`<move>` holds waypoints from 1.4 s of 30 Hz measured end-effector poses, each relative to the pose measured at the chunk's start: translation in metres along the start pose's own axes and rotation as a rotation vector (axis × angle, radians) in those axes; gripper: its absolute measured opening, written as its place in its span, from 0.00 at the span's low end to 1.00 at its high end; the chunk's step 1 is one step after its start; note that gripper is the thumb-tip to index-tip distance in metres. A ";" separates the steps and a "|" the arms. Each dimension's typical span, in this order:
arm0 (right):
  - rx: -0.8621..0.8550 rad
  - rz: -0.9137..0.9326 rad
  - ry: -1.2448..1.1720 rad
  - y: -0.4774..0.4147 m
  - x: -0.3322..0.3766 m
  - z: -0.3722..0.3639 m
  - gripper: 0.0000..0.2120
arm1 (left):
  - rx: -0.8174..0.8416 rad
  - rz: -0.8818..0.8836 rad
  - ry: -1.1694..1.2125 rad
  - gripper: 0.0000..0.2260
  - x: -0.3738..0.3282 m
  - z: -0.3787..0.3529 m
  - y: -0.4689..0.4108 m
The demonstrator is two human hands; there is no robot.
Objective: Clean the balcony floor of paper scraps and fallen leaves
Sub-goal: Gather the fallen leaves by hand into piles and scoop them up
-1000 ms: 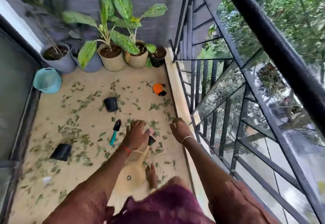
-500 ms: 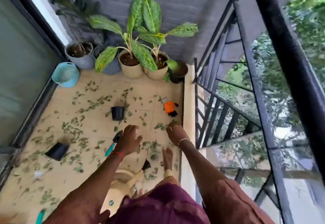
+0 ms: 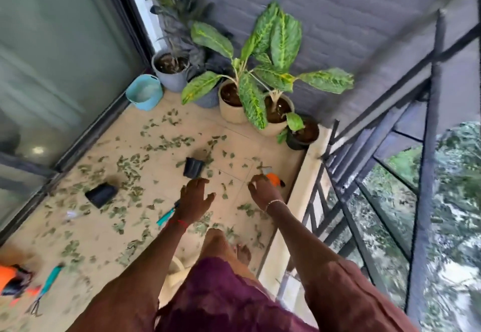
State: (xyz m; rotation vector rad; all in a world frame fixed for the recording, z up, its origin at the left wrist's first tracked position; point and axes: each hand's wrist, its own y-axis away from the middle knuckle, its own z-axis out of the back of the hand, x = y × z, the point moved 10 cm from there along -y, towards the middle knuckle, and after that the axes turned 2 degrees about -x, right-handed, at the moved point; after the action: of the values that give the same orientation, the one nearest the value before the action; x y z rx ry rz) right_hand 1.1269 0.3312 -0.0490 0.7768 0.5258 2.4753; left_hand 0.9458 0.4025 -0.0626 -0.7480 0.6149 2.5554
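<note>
Green fallen leaves (image 3: 130,172) lie scattered across the beige tiled balcony floor (image 3: 99,230). A small white paper scrap (image 3: 73,213) lies among them at the left. My left hand (image 3: 195,198) hovers over the floor's middle with fingers spread, holding nothing. My right hand (image 3: 263,192) hangs nearer the railing, fingers loosely curled downward and nothing visible in them, just in front of an orange object (image 3: 274,178). The view is motion-blurred.
Two black pots (image 3: 194,167) (image 3: 101,195) lie on the floor, with a teal trowel (image 3: 165,217) beside my left wrist. Potted plants (image 3: 231,107) and a teal bucket (image 3: 144,94) line the far wall. A black railing (image 3: 426,175) runs along the right, a glass door (image 3: 52,71) along the left. A teal hand rake (image 3: 49,284) lies near left.
The view has swung left and pulled back from the floor. Both hands have come up off the leaves beside the beige stool and now hover further forward.
</note>
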 end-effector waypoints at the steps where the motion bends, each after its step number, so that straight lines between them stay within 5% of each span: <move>1: 0.013 0.021 0.013 -0.007 0.007 0.001 0.15 | -0.004 0.033 0.021 0.22 0.007 0.002 -0.004; 14: 0.081 0.187 0.061 -0.124 0.105 0.015 0.16 | -0.174 0.193 0.064 0.18 0.057 0.074 -0.077; 29: 0.252 0.207 0.137 -0.340 0.238 -0.058 0.21 | -0.179 0.354 0.160 0.19 0.216 0.140 -0.247; 37: 0.259 0.238 0.122 -0.483 0.251 -0.159 0.20 | -0.232 0.432 0.198 0.19 0.320 0.094 -0.340; 42: 0.245 0.270 0.156 -0.599 0.221 -0.265 0.25 | -0.213 0.423 0.222 0.26 0.412 -0.001 -0.422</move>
State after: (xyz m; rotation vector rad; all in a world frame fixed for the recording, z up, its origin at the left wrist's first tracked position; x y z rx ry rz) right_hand 1.0073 0.8809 -0.4510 0.7959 0.8430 2.7714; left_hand 0.8345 0.8527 -0.4265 -1.0852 0.6314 2.9834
